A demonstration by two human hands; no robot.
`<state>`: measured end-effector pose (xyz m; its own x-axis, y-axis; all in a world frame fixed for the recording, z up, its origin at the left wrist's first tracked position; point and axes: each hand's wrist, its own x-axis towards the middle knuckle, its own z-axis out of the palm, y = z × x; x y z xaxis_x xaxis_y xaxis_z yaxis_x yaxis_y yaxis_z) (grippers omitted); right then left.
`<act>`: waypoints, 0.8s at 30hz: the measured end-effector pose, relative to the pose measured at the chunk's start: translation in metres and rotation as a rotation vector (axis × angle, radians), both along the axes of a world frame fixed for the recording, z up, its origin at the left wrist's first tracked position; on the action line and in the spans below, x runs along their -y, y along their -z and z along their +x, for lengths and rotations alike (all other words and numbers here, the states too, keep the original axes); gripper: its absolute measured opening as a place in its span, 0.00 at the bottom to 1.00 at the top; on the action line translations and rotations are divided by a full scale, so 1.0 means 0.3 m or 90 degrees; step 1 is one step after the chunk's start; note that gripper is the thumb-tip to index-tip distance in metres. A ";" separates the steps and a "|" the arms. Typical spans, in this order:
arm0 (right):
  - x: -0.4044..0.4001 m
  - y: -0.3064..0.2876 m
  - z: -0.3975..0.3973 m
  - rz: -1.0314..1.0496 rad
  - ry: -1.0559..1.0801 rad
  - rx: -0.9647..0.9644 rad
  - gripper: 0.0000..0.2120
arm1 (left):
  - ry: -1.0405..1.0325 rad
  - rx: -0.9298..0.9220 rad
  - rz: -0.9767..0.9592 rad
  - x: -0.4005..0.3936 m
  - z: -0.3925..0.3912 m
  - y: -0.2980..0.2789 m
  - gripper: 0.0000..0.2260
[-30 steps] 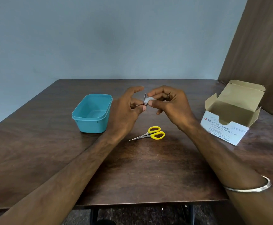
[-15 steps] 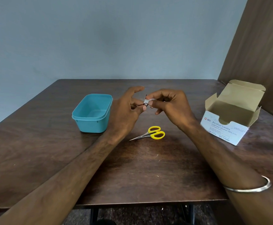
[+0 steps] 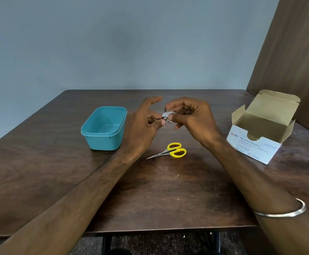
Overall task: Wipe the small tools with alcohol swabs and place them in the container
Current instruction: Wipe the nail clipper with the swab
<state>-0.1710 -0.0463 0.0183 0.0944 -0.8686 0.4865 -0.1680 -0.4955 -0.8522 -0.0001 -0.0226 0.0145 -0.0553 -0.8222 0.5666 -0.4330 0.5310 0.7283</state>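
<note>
Above the table's middle, my left hand [image 3: 144, 124] pinches one end of a small metal tool [image 3: 165, 118], most of it hidden between my fingers. My right hand [image 3: 192, 118] pinches a white alcohol swab [image 3: 167, 113] wrapped around that tool. A teal plastic container [image 3: 104, 128] stands open to the left of my left hand, with nothing visible inside. Small scissors with yellow handles [image 3: 170, 151] lie on the table just in front of my hands.
An opened cardboard box of alcohol swabs [image 3: 260, 137] sits at the right of the dark wooden table [image 3: 168, 190]. A brown panel [image 3: 293, 52] stands behind it at the right. A metal bangle [image 3: 286, 212] circles my right forearm.
My right fingers have shifted the swab slightly along the tool. Both hands stay in the same place.
</note>
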 end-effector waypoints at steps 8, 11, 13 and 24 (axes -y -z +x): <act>-0.014 -0.010 0.000 -0.006 -0.013 0.012 0.12 | 0.019 -0.007 0.013 0.001 -0.004 0.004 0.27; -0.014 -0.011 0.000 -0.006 -0.012 0.007 0.13 | 0.005 -0.009 -0.005 -0.001 -0.004 0.002 0.27; -0.014 -0.009 0.000 -0.007 -0.009 0.003 0.13 | 0.000 -0.011 -0.012 -0.002 -0.002 -0.002 0.27; -0.012 -0.010 0.002 -0.001 -0.012 0.024 0.12 | 0.008 -0.025 0.004 -0.003 -0.003 -0.005 0.27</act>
<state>-0.1702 -0.0426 0.0212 0.0931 -0.8659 0.4914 -0.1263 -0.4998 -0.8569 -0.0009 -0.0217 0.0160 -0.0439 -0.8250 0.5634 -0.3968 0.5319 0.7481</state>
